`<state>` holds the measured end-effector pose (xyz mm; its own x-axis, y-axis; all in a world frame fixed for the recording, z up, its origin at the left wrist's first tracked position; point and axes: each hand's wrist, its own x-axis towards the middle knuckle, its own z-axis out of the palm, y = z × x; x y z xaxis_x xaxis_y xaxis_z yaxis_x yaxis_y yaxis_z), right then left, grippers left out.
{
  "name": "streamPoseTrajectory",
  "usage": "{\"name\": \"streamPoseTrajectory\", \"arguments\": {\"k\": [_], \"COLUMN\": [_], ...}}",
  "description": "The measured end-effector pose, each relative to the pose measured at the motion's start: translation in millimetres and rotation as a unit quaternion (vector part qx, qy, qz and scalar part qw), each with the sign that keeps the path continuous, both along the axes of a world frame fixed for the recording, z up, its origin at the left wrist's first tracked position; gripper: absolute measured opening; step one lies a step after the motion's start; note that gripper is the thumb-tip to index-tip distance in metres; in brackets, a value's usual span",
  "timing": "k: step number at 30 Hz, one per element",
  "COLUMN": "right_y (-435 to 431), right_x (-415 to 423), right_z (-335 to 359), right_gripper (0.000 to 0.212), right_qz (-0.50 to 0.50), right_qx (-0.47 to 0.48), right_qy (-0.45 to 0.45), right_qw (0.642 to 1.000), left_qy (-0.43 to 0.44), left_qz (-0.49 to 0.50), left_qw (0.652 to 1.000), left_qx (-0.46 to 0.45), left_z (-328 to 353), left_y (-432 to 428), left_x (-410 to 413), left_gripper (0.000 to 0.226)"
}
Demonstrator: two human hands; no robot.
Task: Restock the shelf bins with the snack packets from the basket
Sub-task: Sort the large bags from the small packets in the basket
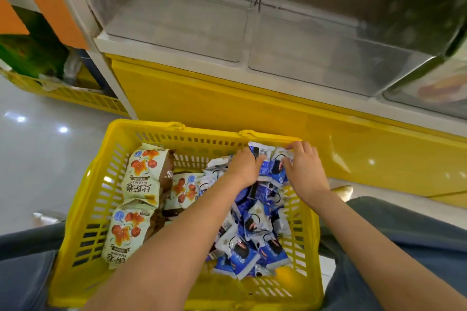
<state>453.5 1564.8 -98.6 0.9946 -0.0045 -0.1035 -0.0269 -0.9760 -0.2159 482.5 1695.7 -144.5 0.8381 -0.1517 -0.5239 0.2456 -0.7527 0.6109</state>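
— Nearest to us, what do you see?
— Two bare forearms, reaching from between knees in grey trousers (pixel 404 235) into a yellow basket (pixel 83 209).
— And the hands?
— Both sit at the basket's far right corner. The left hand (pixel 243 166) has its fingers curled over a bunch of blue-and-white packets (pixel 270 164). The right hand (pixel 304 169) pinches the same bunch from the other side (a barcode shows on the top one).
— Where's the rest of the stock?
— More blue-and-white ones fill the basket's right half down to the near edge. Cream packets (pixel 141 179) printed with red cubes are stacked along its left wall.
— The bins?
— Two clear shelf bins (pixel 177 20) stand side by side above a yellow panel (pixel 227 98), beyond the basket's far rim.
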Motion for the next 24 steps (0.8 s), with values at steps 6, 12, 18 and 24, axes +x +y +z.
{"name": "streamPoseTrajectory", "arguments": {"k": [6,12,18,24], "right_y": [52.6,125.7,167.2,182.3], "right_x": [-21.6,-36.2,-9.0,6.5], "right_z": [9.4,-40.9,-81.5,-98.9], "right_gripper": [0.023,0.038,0.048,0.054], "right_qz": [0.188,0.270,0.229,0.253], "right_qx": [0.048,0.135,0.081,-0.091], "right_qy": [-0.070,0.129,0.242,0.249], "right_qw": [0.978,0.944,0.939,0.931], "left_qy": [-0.184,-0.325,-0.152,-0.153], "left_qz": [0.031,0.167,0.261,0.296], "left_qw": [0.982,0.925,0.952,0.943], "left_qx": [-0.018,0.103,0.053,0.000], "left_z": [47.0,58.7,17.6,-5.3], "left_y": [80.1,213.7,271.3,273.1], "left_x": [-31.1,-86.5,-114.6,-119.2], "left_gripper": [0.045,0.028,0.035,0.027]}}
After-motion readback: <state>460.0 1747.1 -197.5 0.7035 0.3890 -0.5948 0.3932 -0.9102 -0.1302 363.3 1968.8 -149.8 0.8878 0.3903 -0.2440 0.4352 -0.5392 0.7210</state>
